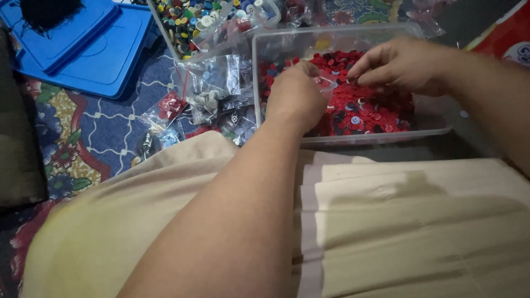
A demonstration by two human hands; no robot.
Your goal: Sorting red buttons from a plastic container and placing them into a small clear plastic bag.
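Two hands are engaged over a clear plastic tub (425, 131) set on the patterned floor covering (94, 132), just beyond the person's lap. The tub is filled with loose buttons (375, 110), mostly red with a few dark and pale blue ones. The left hand (295, 96) is closed around the mouth of a small clear bag (327, 84), held just above the buttons at the near-left of the tub. The right hand (400, 63) is pinched at the fingertips beside the bag; whether a button is gripped cannot be told.

Several filled bags (212, 91) of sorted buttons are laid to the left of the tub, so part of the sorting is judged done. A large mass remains in the tub, and a second tub of mixed colours (193, 19) stands at the far left, beside blue lids (99, 55). Much work is judged left.
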